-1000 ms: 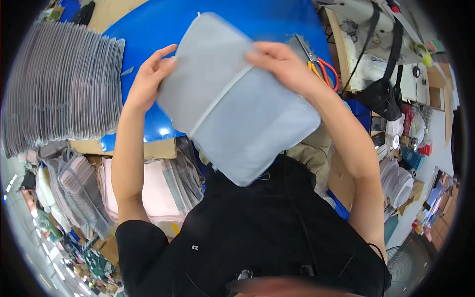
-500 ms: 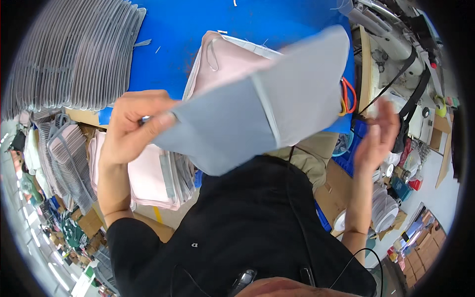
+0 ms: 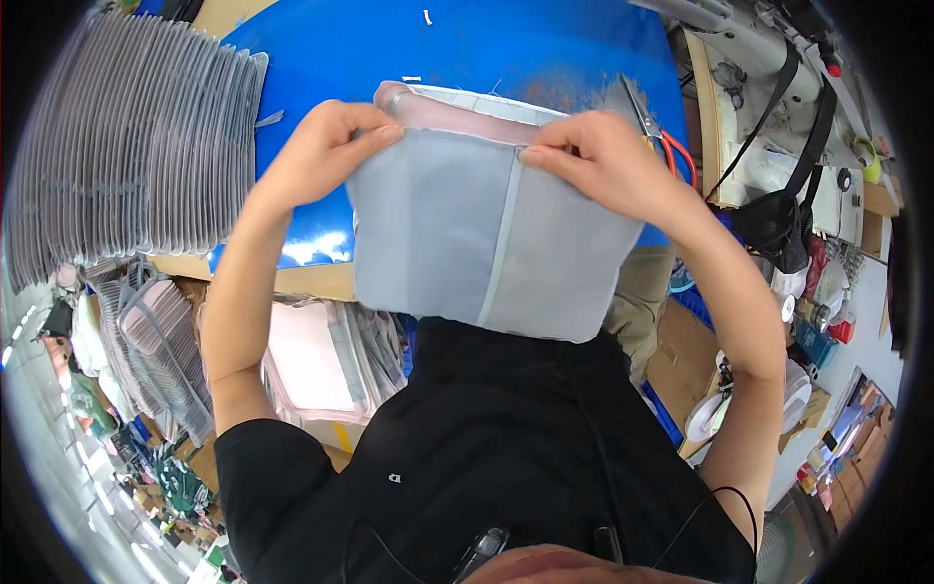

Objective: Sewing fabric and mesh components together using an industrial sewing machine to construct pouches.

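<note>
Here the left hand (image 3: 326, 151) and right hand (image 3: 598, 161) pinch the top edge of a pale grey-blue rectangular fabric pouch with pink lining (image 3: 491, 238), held up over the blue desk (image 3: 467, 49). The pouch hides the desk's near edge and most fingertips. Orange-handled scissors (image 3: 662, 136) peek out behind the right hand, mostly covered.

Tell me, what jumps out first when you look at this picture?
A big pale grey fabric pouch with a pink edge fills the middle, held up at its top by the left hand and the right hand. Behind it lies a bright blue table top. A long fanned stack of grey fabric pieces sits at the left.
</note>
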Demonstrator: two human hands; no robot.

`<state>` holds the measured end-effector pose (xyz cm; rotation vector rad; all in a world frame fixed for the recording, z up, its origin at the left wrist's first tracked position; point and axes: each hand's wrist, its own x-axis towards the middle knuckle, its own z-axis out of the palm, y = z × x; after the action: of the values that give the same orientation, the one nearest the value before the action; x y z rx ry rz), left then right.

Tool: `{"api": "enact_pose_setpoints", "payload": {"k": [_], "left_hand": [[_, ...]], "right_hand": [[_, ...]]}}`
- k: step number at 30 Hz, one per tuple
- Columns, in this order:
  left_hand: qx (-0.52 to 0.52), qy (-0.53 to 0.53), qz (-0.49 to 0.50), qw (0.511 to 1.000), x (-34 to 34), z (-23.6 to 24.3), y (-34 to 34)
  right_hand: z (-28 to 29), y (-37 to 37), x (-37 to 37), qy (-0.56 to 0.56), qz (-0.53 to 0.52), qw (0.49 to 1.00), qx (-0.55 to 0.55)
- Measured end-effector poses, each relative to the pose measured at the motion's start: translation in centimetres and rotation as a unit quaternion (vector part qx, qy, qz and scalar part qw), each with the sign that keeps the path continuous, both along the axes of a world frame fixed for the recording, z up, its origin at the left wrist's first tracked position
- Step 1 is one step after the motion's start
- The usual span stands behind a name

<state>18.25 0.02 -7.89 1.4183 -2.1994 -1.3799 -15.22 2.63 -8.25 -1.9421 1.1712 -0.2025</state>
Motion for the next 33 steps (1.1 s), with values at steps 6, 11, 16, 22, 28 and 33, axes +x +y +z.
{"api": "enact_pose_setpoints", "payload": {"k": [6, 11, 16, 22, 28, 33], "left_hand": [[-0.441, -0.102, -0.029, 0.891, -0.2, -8.7, -4.5], [-0.257, -0.060, 0.026, 0.964, 0.2, -9.6, -5.4], [-0.194, -0.006, 0.074, 0.978, -0.4, -3.1, -2.7], [-0.242, 0.116, 0.082, 0.960, -2.1, 3.7, 1.9], [-0.278, 0.177, 0.065, 0.942, -3.9, 7.0, 3.4], [-0.263, 0.182, 0.075, 0.945, -5.4, 9.0, 3.2]], "right_hand": [[-9.5, -1.5, 1.3, 0.043, -0.022, 0.933, -0.357], [-10.3, -1.8, 1.9, 0.019, -0.058, 0.961, -0.269], [-5.5, -0.4, 0.2, -0.067, -0.096, 0.969, -0.217], [1.7, 3.4, -1.8, -0.115, -0.126, 0.959, -0.226], [5.0, 5.2, -3.3, -0.116, -0.158, 0.964, -0.178], [6.0, 5.0, -4.2, -0.129, -0.175, 0.964, -0.154]]}}
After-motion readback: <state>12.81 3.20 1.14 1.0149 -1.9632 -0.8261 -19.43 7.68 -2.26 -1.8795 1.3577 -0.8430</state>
